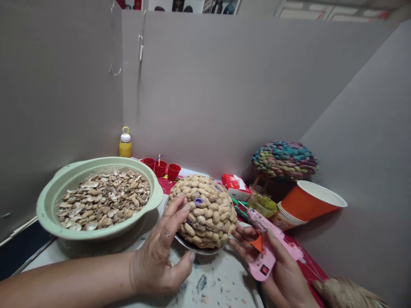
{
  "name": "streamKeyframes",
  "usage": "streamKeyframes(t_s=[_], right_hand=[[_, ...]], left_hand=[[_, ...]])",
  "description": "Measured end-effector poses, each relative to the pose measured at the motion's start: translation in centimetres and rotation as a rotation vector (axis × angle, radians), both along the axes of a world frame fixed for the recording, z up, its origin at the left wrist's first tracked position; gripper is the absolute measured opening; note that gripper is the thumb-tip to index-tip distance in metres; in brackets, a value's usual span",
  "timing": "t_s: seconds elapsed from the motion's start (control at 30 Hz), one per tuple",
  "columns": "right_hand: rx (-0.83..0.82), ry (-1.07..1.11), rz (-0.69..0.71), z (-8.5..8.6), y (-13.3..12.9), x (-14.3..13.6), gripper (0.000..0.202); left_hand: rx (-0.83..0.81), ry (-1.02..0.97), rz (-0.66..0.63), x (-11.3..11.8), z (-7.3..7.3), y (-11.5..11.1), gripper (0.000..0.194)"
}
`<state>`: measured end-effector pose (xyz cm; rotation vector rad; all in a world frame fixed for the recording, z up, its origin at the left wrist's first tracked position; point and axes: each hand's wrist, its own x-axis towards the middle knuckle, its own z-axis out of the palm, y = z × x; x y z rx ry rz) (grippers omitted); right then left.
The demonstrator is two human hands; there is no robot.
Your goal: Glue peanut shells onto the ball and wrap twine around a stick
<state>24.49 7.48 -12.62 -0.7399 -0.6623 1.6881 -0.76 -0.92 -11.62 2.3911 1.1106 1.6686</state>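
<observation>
A dome covered in peanut shells [208, 209], with small purple patches showing between them, rests in a shallow metal dish [205, 251]. My left hand [167, 250] is at the dome's left side, fingers stretched and thumb apart. Its fingertips overlap the shells; whether they press on them I cannot tell. On the other side, my right hand [279, 265] grips a pink glue gun [265, 259] with an orange trigger [257, 242]. The glue gun's nozzle points away from me, just right of the dome.
Left stands a green colander [157, 192] of loose peanut shells [105, 201]. Behind are a yellow bottle [125, 147] and red cups [174, 172]. At right are a red-and-white box [236, 187], a colourful shell-covered dome [285, 159] and orange paper cups [305, 203]. Grey panels surround the table.
</observation>
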Motion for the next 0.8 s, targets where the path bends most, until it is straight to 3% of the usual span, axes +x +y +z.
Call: streamKeyframes(t_s=[0.13,0.3,0.5,0.63,0.8], right_hand=[[-0.006,-0.018,0.003,0.2,0.0,-0.1,0.029],[0.024,-0.04,0.022,0.3,0.4,-0.2,0.024],[0.059,-0.01,0.026,-0.1,1.0,0.1,0.025],[0.064,-0.02,0.041,0.2,1.1,0.1,0.024],[0.067,-0.038,0.04,0.7,1.4,0.3,0.026]], left_hand=[[0.08,0.135,0.065,-0.7,1.6,0.3,0.089],[0.055,0.402,0.189,-2.0,6.4,-0.2,0.085],[0.116,0.765,0.223,-2.7,11.5,0.7,0.078],[0.126,0.946,0.139,-2.5,13.2,2.7,0.079],[0.024,1.026,0.102,-1.8,13.9,4.2,0.083]])
